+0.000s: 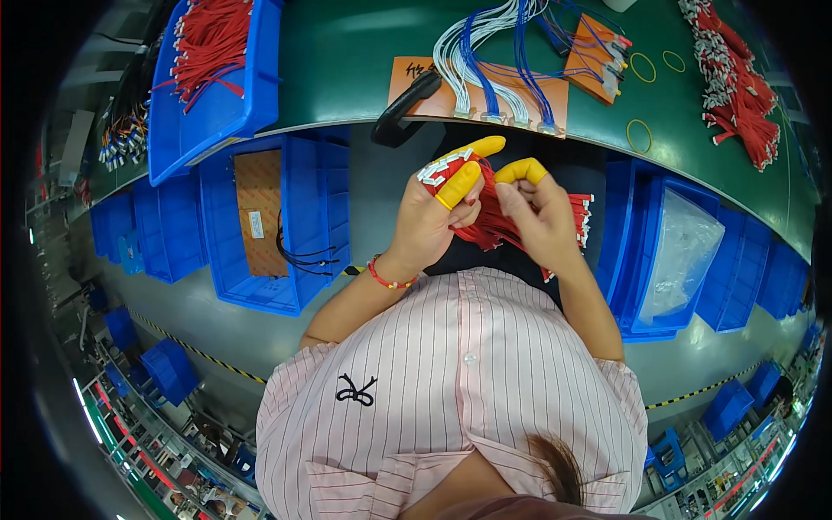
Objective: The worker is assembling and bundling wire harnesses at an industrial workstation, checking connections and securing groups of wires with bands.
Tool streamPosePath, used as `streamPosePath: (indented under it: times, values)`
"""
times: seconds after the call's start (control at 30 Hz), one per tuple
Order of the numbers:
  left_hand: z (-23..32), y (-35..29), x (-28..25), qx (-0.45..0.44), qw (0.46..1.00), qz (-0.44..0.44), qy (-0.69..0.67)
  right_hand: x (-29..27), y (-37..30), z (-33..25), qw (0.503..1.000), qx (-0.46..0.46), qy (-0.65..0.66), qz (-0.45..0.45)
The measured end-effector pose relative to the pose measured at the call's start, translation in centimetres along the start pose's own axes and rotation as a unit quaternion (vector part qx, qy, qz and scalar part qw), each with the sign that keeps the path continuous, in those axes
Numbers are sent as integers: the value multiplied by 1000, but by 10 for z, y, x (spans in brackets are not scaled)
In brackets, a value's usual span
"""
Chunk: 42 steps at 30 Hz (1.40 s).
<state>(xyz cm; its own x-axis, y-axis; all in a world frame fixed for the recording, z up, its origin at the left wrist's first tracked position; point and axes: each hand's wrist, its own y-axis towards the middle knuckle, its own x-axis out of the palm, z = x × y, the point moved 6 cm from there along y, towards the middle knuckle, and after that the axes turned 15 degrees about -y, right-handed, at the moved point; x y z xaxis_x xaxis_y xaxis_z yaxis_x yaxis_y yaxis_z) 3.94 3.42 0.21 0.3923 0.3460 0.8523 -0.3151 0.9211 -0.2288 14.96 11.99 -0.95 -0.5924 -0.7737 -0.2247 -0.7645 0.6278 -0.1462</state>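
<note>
My left hand (431, 212) is closed round a bunch of red wires (490, 217) in front of my body. Small white connectors (444, 167) at the wires' ends stick up between its thumb and forefinger. Close by on the right, my right hand (539, 217) is curled, thumb and fingers pinched together against the red wires. Whatever sits in that pinch is too small to make out. Yellow finger cots cover some fingertips of both hands. More red wires with white ends (584, 217) lie over my lap, partly hidden behind the right hand.
On the green table (338, 52) a blue bin (264, 87) holds red wires at the left. White and blue wire harnesses (477, 65) lie on orange cards, beside a black curved thing (406, 106). Rubber bands (639, 136) and a red wire pile (737, 95) are right. Blue bins (325, 234) stand below.
</note>
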Motion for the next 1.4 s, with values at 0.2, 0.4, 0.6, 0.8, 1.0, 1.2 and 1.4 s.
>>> streamPosePath:
  times: [0.2, 0.4, 0.6, 0.8, 1.0, 1.2, 1.4]
  values:
    - [-2, 8, -16, -19, 1000, -15, 10, -24, 10, 5, 977, 93, 126, -146]
    - [9, 23, -27, 33, 998, 53, 15, -83, 7, 28, 989, 125, 53, -51]
    - [9, 30, -35, 66, 991, 108, 50, -87, -3, 37, 957, 42, 284, -32]
    - [12, 32, -38, 88, 984, 139, 63, -56, 6, 27, 934, -22, 352, -53]
    - [18, 32, -33, 93, 976, 150, 124, -37, 11, 22, 963, 35, 264, -29]
    - [14, 33, -29, 93, 983, 152, 52, -40, 14, 19, 986, 67, 121, 91]
    - [11, 34, -34, -39, 992, 87, -82, -43, 14, 15, 985, 57, 88, 138]
